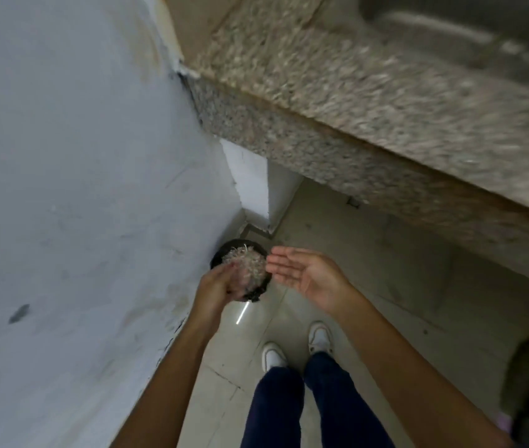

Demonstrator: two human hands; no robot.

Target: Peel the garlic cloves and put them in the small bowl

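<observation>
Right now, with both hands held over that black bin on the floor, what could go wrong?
1. The pale garlic skins drop from well above the black bin, so some could drift onto the tiled floor.
2. The left hand sits near the bin's edge, so bits clinging to it may fall outside.
3. The open right hand is beside the bin, not over it.

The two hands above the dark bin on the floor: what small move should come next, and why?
Probably brush the left hand and right hand together over the bin. Both hover above it, the right palm open and bare, and the bin, standing by the wall, holds a pale heap that looks like peel. Blur hides whether scraps cling to the left hand, so a brief rub seems sensible.
</observation>
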